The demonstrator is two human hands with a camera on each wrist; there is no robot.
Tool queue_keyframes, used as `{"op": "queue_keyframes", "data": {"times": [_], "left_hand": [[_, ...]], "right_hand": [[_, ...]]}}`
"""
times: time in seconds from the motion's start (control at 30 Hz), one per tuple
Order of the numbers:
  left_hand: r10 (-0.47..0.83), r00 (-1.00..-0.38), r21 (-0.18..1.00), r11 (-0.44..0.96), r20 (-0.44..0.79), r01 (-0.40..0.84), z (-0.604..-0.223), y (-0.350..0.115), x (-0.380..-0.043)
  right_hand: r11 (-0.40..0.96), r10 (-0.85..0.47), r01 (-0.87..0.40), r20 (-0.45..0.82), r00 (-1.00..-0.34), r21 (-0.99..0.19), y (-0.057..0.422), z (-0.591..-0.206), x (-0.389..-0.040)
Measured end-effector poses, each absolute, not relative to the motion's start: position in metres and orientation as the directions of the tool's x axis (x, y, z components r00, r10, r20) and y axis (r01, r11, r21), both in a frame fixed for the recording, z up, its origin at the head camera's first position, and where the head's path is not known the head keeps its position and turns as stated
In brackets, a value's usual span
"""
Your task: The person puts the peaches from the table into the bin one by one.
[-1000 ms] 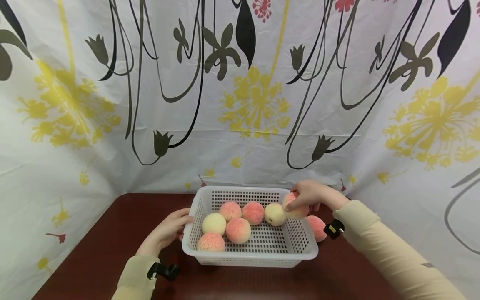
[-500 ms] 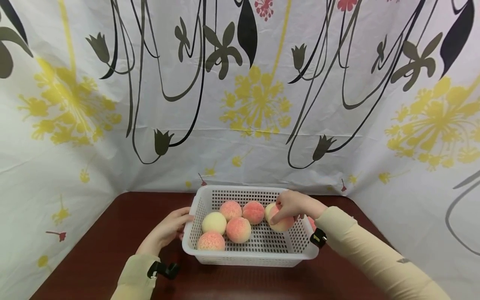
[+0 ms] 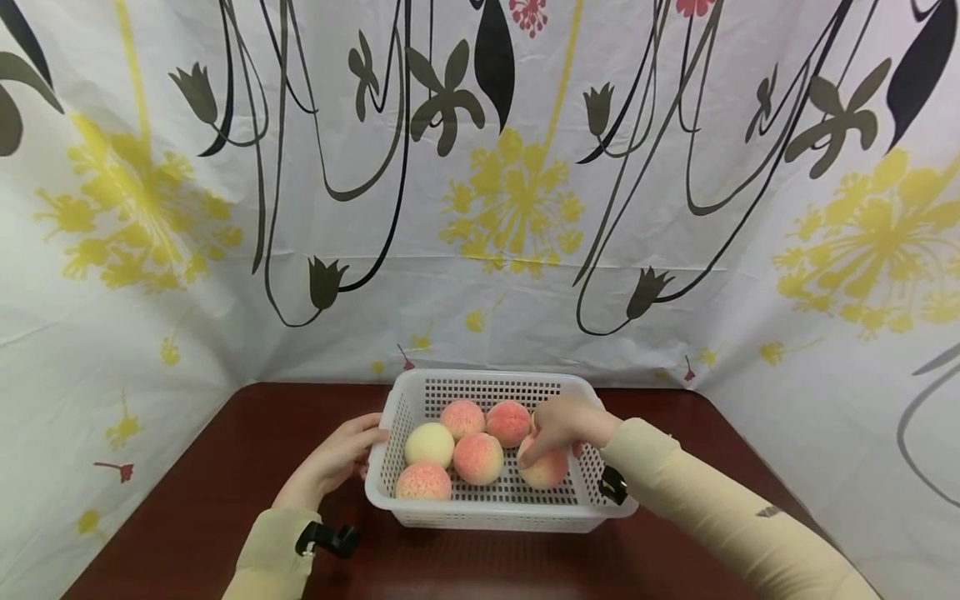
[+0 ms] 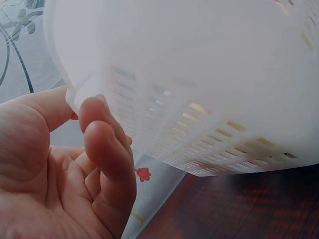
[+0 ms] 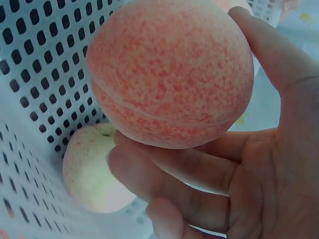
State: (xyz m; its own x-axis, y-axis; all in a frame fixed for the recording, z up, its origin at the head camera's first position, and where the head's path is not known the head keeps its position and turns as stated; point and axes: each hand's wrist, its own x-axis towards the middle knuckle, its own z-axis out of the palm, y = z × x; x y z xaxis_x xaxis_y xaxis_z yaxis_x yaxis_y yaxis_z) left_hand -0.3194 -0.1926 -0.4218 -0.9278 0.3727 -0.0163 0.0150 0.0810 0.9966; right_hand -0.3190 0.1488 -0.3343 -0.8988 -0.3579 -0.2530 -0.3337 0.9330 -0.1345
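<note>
A pink-and-cream peach (image 3: 543,465) is gripped by my right hand (image 3: 562,422), inside the right half of the white plastic basket (image 3: 510,521). In the right wrist view the thumb and fingers lie round the speckled peach (image 5: 172,74), above the perforated basket floor. A pale yellow-green peach (image 5: 94,169) sits below it, mostly covered by the hand in the head view. My left hand (image 3: 341,454) holds the basket's left rim; the left wrist view has its curled fingers (image 4: 107,149) at the outer wall.
Several more peaches lie in the basket's left and middle, among them a yellow peach (image 3: 429,446) and a speckled pink peach (image 3: 423,482). The basket stands on a dark red-brown table (image 3: 300,417). A patterned white curtain (image 3: 480,333) hangs behind and at both sides.
My right hand has carried the peach left from over the basket's right rim and lowered it inside. The peach outside the basket at right is now hidden behind the arm. The left hand stays put.
</note>
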Motion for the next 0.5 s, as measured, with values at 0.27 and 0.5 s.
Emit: {"op": "queue_keyframes", "data": {"times": [0.27,0.5], "left_hand": [[0.385,-0.923,0.996,0.085,-0.012,0.022,-0.42,-0.193,-0.319],[0.376,-0.926,0.997,0.082,-0.019,0.013,-0.421,-0.193,-0.321]], "right_hand": [[0.943,-0.333,-0.311,-0.323,-0.886,-0.119,0.136,-0.34,-0.319],[0.96,-0.28,-0.271,-0.363,-0.889,-0.076,0.126,-0.344,-0.322]]}}
